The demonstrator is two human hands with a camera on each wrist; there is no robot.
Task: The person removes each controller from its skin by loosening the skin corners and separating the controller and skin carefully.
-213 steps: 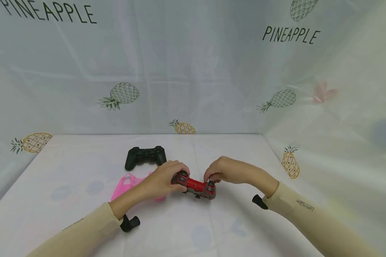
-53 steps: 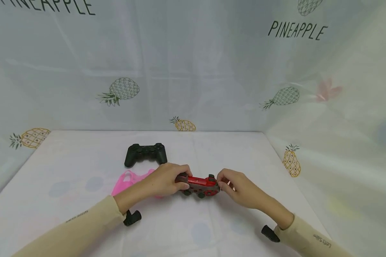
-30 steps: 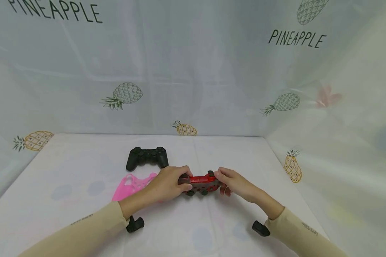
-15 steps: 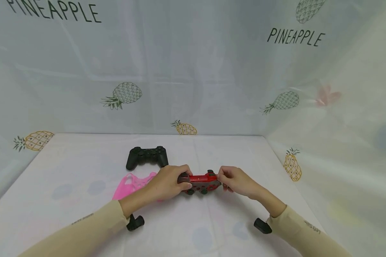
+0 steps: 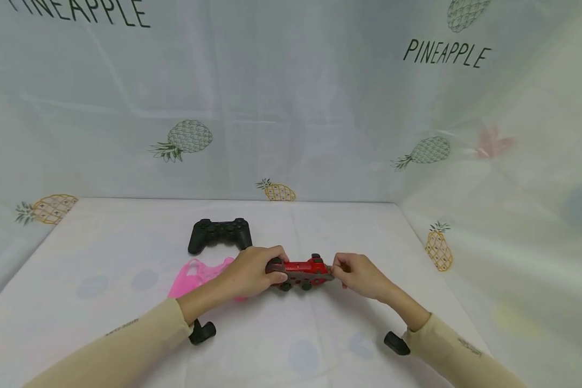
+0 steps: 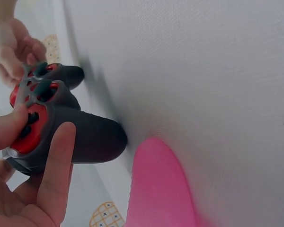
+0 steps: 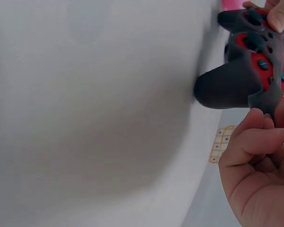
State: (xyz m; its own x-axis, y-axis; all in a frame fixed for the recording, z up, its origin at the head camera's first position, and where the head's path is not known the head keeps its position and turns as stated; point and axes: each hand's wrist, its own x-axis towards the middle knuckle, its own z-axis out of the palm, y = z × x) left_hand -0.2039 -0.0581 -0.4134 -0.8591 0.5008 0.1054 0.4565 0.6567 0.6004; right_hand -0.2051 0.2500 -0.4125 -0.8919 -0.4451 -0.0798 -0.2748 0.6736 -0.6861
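A red game controller (image 5: 304, 266) stands on its grips on the table, partly wrapped in a dark grey silicone cover (image 7: 227, 87). My left hand (image 5: 253, 271) holds its left end, thumb on the front face and fingers over the top. At the opposite end my right hand (image 5: 361, 276) pinches the cover's edge between thumb and forefinger, stretching it outward from the red shell. In the right wrist view the cover still encloses the nearer grip, while red shell shows at the top corner. The left wrist view shows the left thumb beside the directional pad.
A pink silicone controller cover (image 5: 190, 277) lies on the table, partly under my left forearm. Behind it sits a black game controller (image 5: 220, 235). The white table (image 5: 339, 226) meets a pineapple-print curtain at its back edge and right side.
My right hand has gone from the controller's top right to its right end and drawn the cover's edge outward. More red shows there. My left hand keeps its hold; the controller's front has turned toward me.
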